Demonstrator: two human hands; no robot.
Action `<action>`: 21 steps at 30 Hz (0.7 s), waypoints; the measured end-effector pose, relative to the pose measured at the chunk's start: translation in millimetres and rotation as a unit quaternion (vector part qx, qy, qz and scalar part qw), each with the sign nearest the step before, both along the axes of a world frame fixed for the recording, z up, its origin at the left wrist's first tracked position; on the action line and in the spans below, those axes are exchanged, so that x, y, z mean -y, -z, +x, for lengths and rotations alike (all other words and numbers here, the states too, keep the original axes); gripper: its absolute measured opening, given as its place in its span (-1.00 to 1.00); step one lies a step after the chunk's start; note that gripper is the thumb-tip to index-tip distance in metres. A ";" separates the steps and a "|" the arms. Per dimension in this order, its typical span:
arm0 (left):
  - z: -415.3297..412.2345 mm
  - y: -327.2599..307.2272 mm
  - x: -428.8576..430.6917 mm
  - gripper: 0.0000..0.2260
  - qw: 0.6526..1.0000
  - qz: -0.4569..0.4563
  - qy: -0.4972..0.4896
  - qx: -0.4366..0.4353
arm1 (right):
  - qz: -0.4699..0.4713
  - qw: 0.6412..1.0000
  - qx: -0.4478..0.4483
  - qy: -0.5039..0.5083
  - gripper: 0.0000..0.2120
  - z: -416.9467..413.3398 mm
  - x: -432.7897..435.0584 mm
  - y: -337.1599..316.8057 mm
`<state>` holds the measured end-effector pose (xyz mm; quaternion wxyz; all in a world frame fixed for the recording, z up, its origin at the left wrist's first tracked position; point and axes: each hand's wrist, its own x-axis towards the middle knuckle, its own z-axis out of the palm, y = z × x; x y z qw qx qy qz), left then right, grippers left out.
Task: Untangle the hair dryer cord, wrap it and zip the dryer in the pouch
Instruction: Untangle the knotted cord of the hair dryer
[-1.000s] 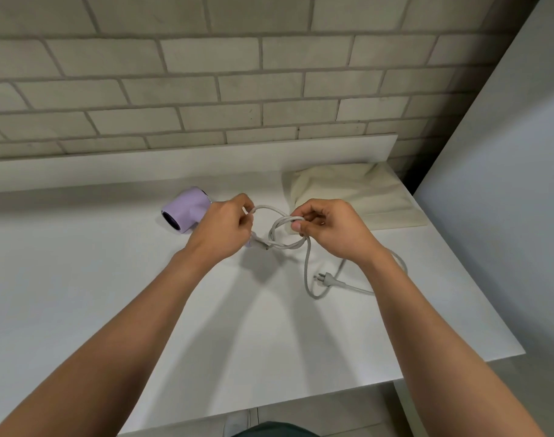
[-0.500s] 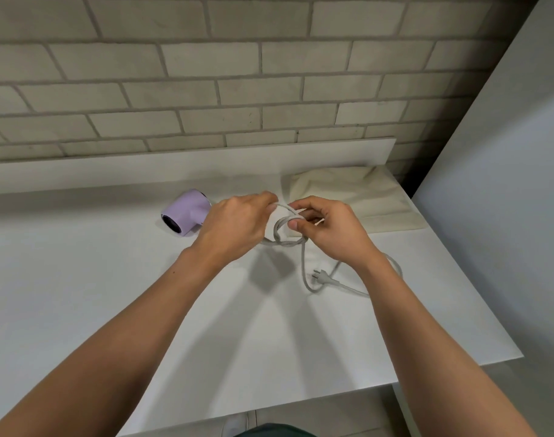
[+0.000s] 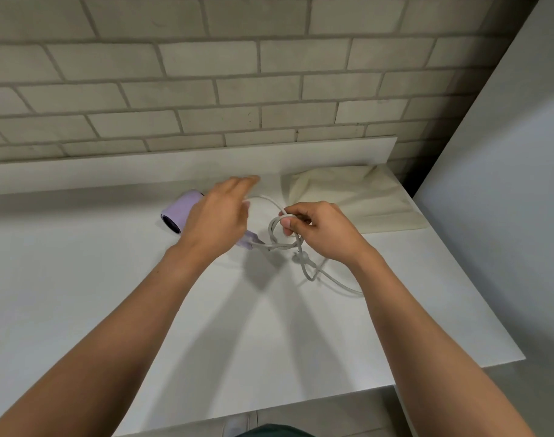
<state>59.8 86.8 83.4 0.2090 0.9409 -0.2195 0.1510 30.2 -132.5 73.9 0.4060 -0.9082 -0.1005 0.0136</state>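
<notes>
**Lilac dryer, cord knotted: untangling stage**

Hair dryer (image 3: 181,211) lies on its side on the white counter (image 3: 80,294), barrel pointing left and towards the person, partly under the left hand (image 3: 218,219). Grey cord (image 3: 274,231) leaves the handle and crosses itself in a loop. Right hand (image 3: 319,231) pinches that loop between thumb and fingers, lifted off the counter, probably to hold the crossing open so slack can pass through. Left hand is motion-blurred with fingers stretched out; cannot tell whether it grips the strand running beneath it. Plug (image 3: 301,257) hangs just below the loop (free end, so likely what gets threaded back). Cream pouch (image 3: 373,203) lies flat behind the right hand, untouched. Wrapping and zipping not begun.
</notes>
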 end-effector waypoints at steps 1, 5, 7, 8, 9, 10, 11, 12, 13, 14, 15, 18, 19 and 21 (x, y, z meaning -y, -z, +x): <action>-0.2 -2.7 3.0 -0.61 0.997 0.036 0.060 0.032 | -0.006 1.000 0.002 -0.004 -0.82 -0.1 -0.7 -0.2; 2.3 -12.1 14.5 -0.76 0.974 0.145 0.155 0.074 | -0.005 1.000 0.008 -0.005 -0.82 -1.2 -0.1 -1.5; 6.0 -16.0 16.7 -0.74 0.974 0.163 0.147 0.063 | -0.001 1.000 0.010 -0.003 -0.83 -3.0 0.6 -0.2; 6.3 -18.0 17.8 -0.70 0.973 0.165 0.148 0.071 | 0.007 1.000 0.010 0.001 -0.83 -3.7 1.1 0.5; 6.4 -18.3 18.6 -0.65 0.971 0.162 0.149 0.090 | 0.019 1.000 0.011 0.006 -0.83 -4.6 1.7 1.0; 5.2 -17.9 19.7 -0.62 0.971 0.153 0.145 0.113 | 0.034 0.999 0.012 0.012 -0.84 -5.8 1.7 0.2; 3.1 -16.5 21.0 -0.62 0.971 0.138 0.137 0.135 | 0.049 0.999 0.012 0.018 -0.86 -6.4 1.7 -0.2; 0.6 -15.4 22.1 -0.65 0.973 0.120 0.126 0.150 | 0.061 0.998 0.010 0.024 -0.87 -7.2 1.7 -0.8; -1.2 -14.7 22.9 -0.67 0.976 0.100 0.113 0.159 | 0.066 0.997 0.006 0.027 -0.86 -7.4 2.0 -0.7; -2.6 -15.5 23.2 -0.69 0.978 0.079 0.098 0.164 | 0.063 0.998 0.002 0.028 -0.85 -8.5 2.7 -0.3; -2.8 -16.7 22.8 -0.71 0.980 0.053 0.083 0.171 | 0.057 0.998 -0.003 0.025 -0.83 -9.8 3.4 0.7; -7.3 -25.7 18.9 -0.78 0.982 -0.044 0.040 0.177 | 0.054 0.998 -0.015 0.022 -0.81 -14.9 3.8 3.0; -10.0 -28.3 16.5 -0.81 0.982 -0.084 0.024 0.170 | 0.054 0.998 -0.016 0.021 -0.81 -16.8 4.4 2.8; -12.8 -31.5 8.7 -0.86 0.980 -0.153 -0.013 0.127 | 0.051 0.999 -0.012 0.016 -0.81 -19.5 4.6 0.9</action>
